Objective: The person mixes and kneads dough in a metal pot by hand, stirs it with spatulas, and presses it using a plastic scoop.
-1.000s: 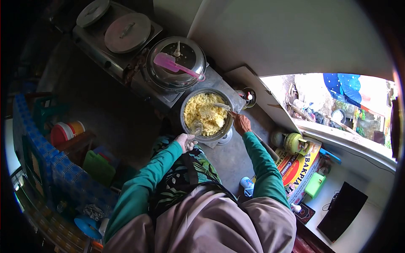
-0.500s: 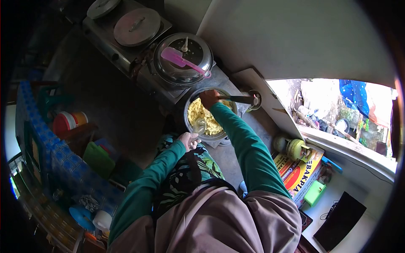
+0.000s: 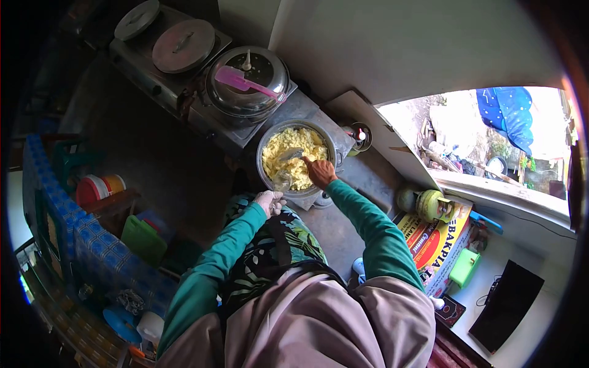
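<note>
A round metal pot of crumbly yellow food stands on the stove in front of me. My right hand is over its right side, closed on a spatula whose metal blade lies in the food; my fist hides most of the handle. At the near left rim is my left hand, pale as if in a thin glove, with its fingers closed. A clear plastic piece extends from these fingers over the rim; its exact kind is unclear.
Beyond the pot sits a larger lidded pot with a pink spatula across its lid. Further left are flat metal lids. To the right are a green gas cylinder, a printed box and a window opening. A blue-covered table is at left.
My right hand has moved from the pot's far side to its near right side, turning the spatula so its blade shows in the food. My left hand stays near the rim. The view has shifted slightly.
</note>
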The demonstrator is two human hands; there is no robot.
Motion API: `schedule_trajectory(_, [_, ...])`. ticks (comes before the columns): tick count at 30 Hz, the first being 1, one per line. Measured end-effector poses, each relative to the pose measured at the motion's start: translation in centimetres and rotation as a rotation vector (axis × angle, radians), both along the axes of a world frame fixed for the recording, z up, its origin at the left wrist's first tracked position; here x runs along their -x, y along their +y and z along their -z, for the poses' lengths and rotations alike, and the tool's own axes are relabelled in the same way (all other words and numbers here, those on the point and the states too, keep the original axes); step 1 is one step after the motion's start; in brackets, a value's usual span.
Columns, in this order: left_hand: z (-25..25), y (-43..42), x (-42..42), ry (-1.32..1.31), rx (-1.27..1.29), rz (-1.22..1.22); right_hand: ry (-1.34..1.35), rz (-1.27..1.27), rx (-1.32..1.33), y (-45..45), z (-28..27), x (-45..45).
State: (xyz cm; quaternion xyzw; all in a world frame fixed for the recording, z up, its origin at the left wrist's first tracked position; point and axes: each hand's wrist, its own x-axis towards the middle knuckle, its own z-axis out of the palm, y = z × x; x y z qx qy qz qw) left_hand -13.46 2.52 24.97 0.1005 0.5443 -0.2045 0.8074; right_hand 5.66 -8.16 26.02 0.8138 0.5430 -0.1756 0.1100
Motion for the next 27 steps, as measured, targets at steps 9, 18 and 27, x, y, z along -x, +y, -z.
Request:
schedule_trajectory(9, [-1.8, 0.8, -0.1, 0.062, 0.026, -0.073, -0.055, 0.022, 0.088, 2.9, 1.9, -9.8])
schedule_trajectory(18, [-0.8, 3.7, -1.2, 0.088, 0.184, -0.048, 0.288, 0.982, -0.186, -9.5, 4.5, -1.3])
schedule_trajectory(27, [-0.2, 8.1, -3.8, 0.166, 0.443, 0.087, 0.247, 1.56, -0.578, -3.1, 6.5, 12.5])
